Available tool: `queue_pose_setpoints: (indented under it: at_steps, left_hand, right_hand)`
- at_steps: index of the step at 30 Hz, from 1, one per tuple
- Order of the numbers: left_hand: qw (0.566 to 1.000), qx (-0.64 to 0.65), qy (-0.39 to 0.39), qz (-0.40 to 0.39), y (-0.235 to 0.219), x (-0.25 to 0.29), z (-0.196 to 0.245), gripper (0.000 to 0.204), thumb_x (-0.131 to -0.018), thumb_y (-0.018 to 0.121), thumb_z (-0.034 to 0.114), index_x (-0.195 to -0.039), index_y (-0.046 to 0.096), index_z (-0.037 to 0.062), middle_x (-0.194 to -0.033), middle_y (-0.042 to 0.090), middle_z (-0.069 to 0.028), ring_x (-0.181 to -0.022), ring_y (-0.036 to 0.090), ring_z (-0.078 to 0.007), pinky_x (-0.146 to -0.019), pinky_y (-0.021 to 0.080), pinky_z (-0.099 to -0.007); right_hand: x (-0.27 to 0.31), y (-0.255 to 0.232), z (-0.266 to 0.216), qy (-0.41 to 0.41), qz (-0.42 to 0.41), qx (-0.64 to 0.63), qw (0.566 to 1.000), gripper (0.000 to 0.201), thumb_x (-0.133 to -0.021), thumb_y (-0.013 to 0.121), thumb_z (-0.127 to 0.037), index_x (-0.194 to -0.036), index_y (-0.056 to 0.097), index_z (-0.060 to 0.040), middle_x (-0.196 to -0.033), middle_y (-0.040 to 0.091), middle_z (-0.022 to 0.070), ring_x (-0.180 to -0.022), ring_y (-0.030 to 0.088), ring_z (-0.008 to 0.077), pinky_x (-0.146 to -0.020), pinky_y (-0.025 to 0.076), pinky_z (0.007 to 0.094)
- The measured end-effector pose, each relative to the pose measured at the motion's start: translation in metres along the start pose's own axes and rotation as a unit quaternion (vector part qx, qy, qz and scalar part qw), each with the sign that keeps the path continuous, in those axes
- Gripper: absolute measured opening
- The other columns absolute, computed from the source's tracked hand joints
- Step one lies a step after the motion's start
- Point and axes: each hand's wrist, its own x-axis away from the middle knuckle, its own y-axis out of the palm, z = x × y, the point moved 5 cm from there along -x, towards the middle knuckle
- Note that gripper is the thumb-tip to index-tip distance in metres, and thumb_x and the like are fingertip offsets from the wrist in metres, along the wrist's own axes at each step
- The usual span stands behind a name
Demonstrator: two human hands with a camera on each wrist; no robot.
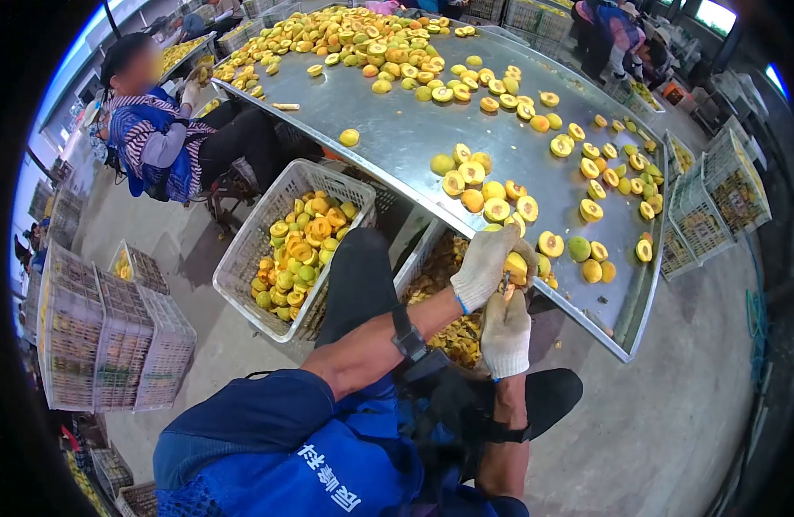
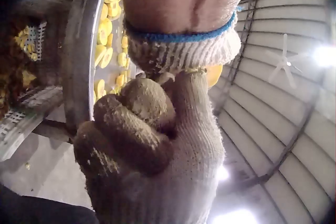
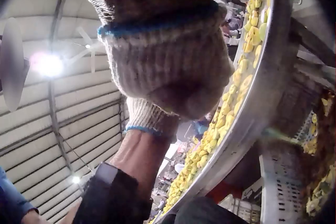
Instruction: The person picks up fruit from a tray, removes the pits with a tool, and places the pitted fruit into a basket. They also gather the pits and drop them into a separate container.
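In the head view, my gloved left hand [image 1: 485, 269] grips a halved yellow peach [image 1: 515, 265] above the front edge of the metal table. Just below it, my gloved right hand [image 1: 506, 336] pinches a slim tool [image 1: 508, 291] up against the peach; most of the tool is hidden by the fingers. Both knitted gloves are off-white with blue-edged cuffs, and the fingertips are stained brown. Curled glove fingers [image 2: 134, 124] fill the left wrist view. Under the hands is a crate of yellow and brown scraps [image 1: 457, 339].
Many halved peaches [image 1: 371, 43] lie across the metal table [image 1: 371, 112]. A white crate [image 1: 233, 280] of pitted halves stands left of my knee. Stacked crates stand at the left [image 1: 112, 336] and right [image 1: 703, 207]. Another person [image 1: 168, 142] sits at the table's left side.
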Motion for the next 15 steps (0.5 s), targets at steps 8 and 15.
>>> queue_pose_setpoints:
  at_steps: [8,15]
  left_hand:
    - [0.990,-0.140,0.027,-0.019,-0.005,-0.038,-0.021,0.050,-0.108,0.043,0.028,-0.078,0.069,-0.0043,-0.076,0.070,-0.0110,-0.068,0.065,-0.0164,-0.065,0.052,-0.0298]
    - [0.971,-0.235,-0.030,-0.035,-0.025,-0.085,-0.043,0.042,-0.104,0.047,0.022,-0.079,0.068,-0.0038,-0.082,0.072,-0.0140,-0.074,0.068,-0.0217,-0.071,0.054,-0.0323]
  right_hand:
    - [-0.033,-0.016,0.030,0.064,-0.071,-0.055,0.994,0.015,-0.097,0.058,-0.013,-0.102,0.058,0.0014,-0.088,0.062,0.0272,-0.082,0.066,0.0463,-0.062,0.049,0.0521]
    - [-0.074,-0.018,0.033,-0.055,-0.106,0.015,0.993,0.036,-0.091,0.058,-0.005,-0.127,0.056,-0.0005,-0.094,0.066,0.0214,-0.080,0.067,0.0402,-0.070,0.054,0.0380]
